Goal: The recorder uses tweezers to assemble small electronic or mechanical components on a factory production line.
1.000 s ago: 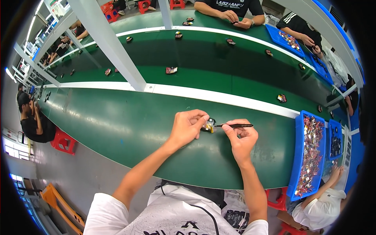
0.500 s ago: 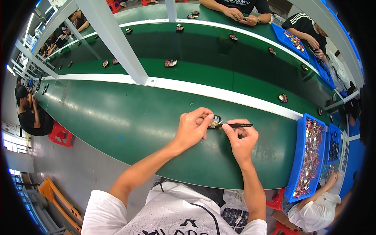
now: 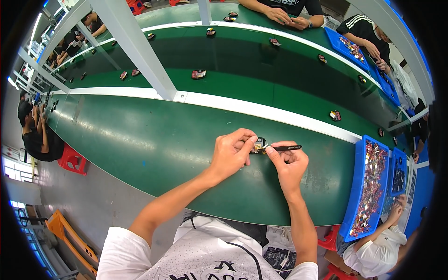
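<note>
Over the green table (image 3: 154,140), my left hand (image 3: 231,150) pinches a small black electronic device (image 3: 261,140) whose inside shows pale and yellowish parts. My right hand (image 3: 290,161) is closed around black tweezers (image 3: 287,148), held nearly level. Their tip end points left at the device, by my right thumb. Whether the tips grip anything is too small to tell. Both hands are close together, with the device between them.
To the right stands a long blue tray (image 3: 350,210) full of small red and silver parts, beside a smaller blue bin (image 3: 398,161) of black pieces. Beyond a white rail (image 3: 252,108), a green conveyor belt (image 3: 242,88) carries several similar devices. A grey post (image 3: 140,51) rises at left. Co-workers sit around.
On the belt, the devices have shifted slightly to the left. My hands stay almost in place, the device turned a little. The co-worker's hand at lower right has moved up near the small bin.
</note>
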### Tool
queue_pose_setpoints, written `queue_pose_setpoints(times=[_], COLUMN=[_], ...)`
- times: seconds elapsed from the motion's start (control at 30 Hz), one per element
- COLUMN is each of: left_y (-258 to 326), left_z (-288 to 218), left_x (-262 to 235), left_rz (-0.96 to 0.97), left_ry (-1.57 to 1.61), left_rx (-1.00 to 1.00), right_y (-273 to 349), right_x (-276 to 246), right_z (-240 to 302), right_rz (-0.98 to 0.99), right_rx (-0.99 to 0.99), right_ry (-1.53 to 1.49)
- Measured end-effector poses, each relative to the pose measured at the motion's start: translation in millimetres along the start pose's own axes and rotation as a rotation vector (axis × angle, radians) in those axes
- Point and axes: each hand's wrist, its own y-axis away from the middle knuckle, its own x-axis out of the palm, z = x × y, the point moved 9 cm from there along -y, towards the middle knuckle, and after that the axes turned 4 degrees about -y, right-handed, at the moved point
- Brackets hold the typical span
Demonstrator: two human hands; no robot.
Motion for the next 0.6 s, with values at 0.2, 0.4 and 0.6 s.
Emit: queue_pose_setpoints(times=[0.2, 0.4, 0.6], left_y=[3, 4, 2], left_z=[-7, -8, -1], left_x=[1, 4, 5], left_rz=[0.027, 0.044, 0.076], left_ry=[-0.031, 0.009, 0.115], left_rx=[0.055, 0.058, -0.025], right_y=[-1, -1, -1], right_x=[1, -1, -1], right_z=[-11, -19, -24], right_rz=[0.001, -0.003, 0.004], right_rx=[0.217, 0.347, 0.387], right_ry=[-0.198, -0.187, -0.199])
